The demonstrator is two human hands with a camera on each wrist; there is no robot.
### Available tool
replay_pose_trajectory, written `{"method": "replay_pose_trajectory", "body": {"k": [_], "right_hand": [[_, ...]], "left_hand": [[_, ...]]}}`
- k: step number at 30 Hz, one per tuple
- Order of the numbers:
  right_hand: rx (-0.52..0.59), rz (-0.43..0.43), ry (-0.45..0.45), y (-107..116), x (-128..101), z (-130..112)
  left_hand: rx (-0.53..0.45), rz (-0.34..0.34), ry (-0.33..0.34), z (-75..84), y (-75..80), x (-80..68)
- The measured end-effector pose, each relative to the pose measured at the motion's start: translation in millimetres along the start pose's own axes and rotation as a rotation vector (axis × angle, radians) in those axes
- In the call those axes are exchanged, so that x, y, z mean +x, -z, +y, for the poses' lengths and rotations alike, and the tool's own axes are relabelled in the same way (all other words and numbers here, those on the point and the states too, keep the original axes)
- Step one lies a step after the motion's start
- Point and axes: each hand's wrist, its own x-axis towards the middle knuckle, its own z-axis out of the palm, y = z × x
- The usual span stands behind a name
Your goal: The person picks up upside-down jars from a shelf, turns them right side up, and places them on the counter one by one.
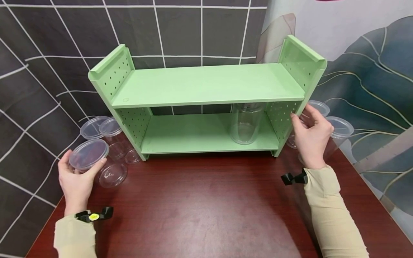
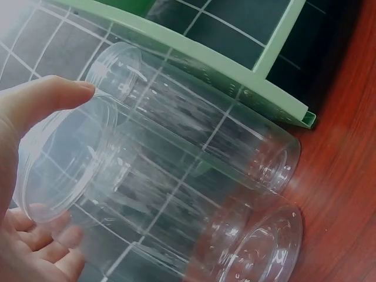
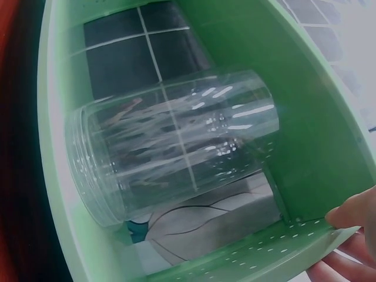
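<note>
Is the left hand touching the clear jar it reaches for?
Touching: the left wrist view shows the left hand with thumb and fingers wrapped around the clear jar's lidded end.

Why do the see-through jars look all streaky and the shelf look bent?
Left wrist view: light glints off the clear plastic jars. Right wrist view: white glare streaks the clear jar, and the close lens curves the green shelf. Head view: sharp and evenly lit.

place: staged tabletop recording setup, not a real home room | evidence: dark grid-print backdrop cloth point(image 1: 38, 71) hung behind, leaf-pattern cloth point(image 1: 371, 71) on right | surface: reddish-brown wood bench point(image 1: 200, 208) | props: small green pegboard-sided shelf point(image 1: 206, 86), many identical clear plastic jars point(image 1: 246, 123) | wrist-worn camera mounts point(image 1: 93, 215)
</note>
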Motion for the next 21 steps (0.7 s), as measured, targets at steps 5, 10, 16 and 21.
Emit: {"method": "replay_pose_trajectory", "body": {"k": [5,10,16,21], "right_hand": [[-0.002,0.001,0.004,0,0,0],[0.012,-0.001,-0.001,0,-1,0],[-0.002,-0.002,-0.016,0,-1,-2],[-0.003,-0.007,-0.01,1,-1,-2]], "left_hand": [[0.045,-0.012,-0.03,1.0,2.2,1.8],[0.038,0.07,-0.127,18.9,0.0,-1.8],[-0.102,0.136,-0.323,73.8,-12.8,-22.0],[-0.31,0.101,-0.465,104.7,-26.4,-38.4]]}}
